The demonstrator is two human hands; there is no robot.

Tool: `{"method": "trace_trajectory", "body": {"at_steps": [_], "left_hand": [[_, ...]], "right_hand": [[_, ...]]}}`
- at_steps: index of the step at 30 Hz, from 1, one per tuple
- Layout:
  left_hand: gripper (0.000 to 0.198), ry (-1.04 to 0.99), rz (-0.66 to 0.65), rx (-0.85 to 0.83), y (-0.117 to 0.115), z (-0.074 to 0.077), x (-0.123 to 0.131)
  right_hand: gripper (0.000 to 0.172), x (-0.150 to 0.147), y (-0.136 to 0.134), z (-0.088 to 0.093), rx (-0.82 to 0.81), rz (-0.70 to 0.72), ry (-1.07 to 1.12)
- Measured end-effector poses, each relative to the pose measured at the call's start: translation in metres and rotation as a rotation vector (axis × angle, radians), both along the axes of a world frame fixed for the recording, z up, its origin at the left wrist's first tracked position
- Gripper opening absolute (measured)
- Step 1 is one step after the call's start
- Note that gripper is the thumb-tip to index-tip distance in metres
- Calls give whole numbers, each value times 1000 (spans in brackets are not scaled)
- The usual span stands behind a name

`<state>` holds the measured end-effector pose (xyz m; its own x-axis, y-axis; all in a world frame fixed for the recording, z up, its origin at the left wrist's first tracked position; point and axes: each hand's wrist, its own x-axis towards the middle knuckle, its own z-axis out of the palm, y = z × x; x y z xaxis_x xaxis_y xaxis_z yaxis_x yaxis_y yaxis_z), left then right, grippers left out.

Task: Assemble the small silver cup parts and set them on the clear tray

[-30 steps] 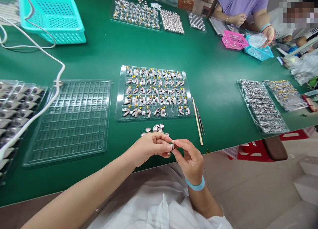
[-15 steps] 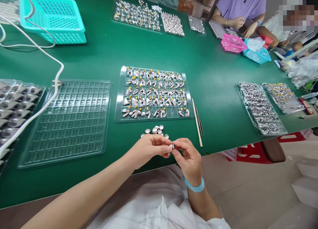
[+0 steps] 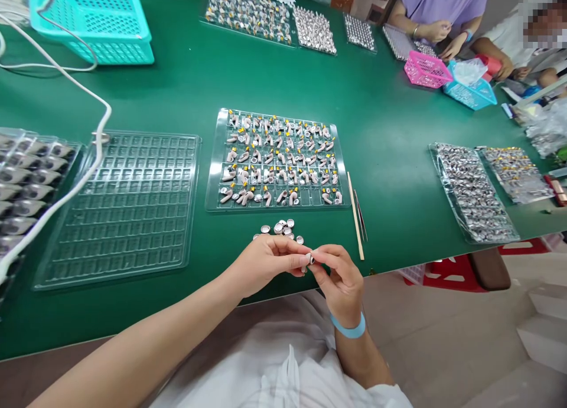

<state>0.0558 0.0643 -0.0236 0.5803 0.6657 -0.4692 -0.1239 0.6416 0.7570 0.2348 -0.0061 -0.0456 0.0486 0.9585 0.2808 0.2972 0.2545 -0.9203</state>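
Between my two hands is a small silvery part [image 3: 310, 258] with a dark opening, partly hidden by the fingers. My left hand [image 3: 270, 257] pinches it from the left, thumb and fingertips closed on it. From the other side my right hand [image 3: 339, 275], with a light blue band at the wrist, grips it too. Several small round metal caps [image 3: 279, 228] lie loose just beyond my left hand. Farther out, a clear compartment tray [image 3: 277, 160] holds rows of curved beige pieces with yellow bits. A wooden stick [image 3: 355, 216] and tweezers [image 3: 361, 216] lie right of it.
An unfilled clear tray [image 3: 133, 213] lies at left, with a white cable [image 3: 106, 110] over its edge. A turquoise basket [image 3: 93, 27] stands behind. Filled trays [image 3: 473, 192] lie at right. Across the table, a person in purple [image 3: 438, 12] sits near a pink basket [image 3: 427, 70].
The view has shifted slightly, so the table things appear a little higher in the frame. Both hands keep their hold on the small part, which looks slightly turned.
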Motion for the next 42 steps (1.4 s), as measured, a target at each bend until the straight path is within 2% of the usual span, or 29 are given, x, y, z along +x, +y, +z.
{"method": "trace_trajectory", "body": {"at_steps": [6, 12, 28, 32, 36, 39, 42], "left_hand": [[21, 14, 21, 36, -1, 0, 1], [23, 61, -14, 13, -1, 2, 0], [30, 36, 33, 23, -2, 4, 4], [23, 71, -23, 175, -6, 3, 2], [23, 142, -88, 460, -10, 3, 2], [19, 273, -41, 685, -11, 2, 2], [16, 339, 2, 792, -11, 0, 3]], "right_hand": [[43, 2, 0, 1, 14, 12, -35], [45, 5, 0, 2, 24, 53, -36], [24, 2, 3, 7, -65, 28, -101], [18, 1, 2, 5, -111, -37, -54], [16, 3, 1, 2, -176, -74, 67], [15, 4, 2, 0, -202, -49, 152], [14, 2, 3, -2, -206, -60, 212]]}}
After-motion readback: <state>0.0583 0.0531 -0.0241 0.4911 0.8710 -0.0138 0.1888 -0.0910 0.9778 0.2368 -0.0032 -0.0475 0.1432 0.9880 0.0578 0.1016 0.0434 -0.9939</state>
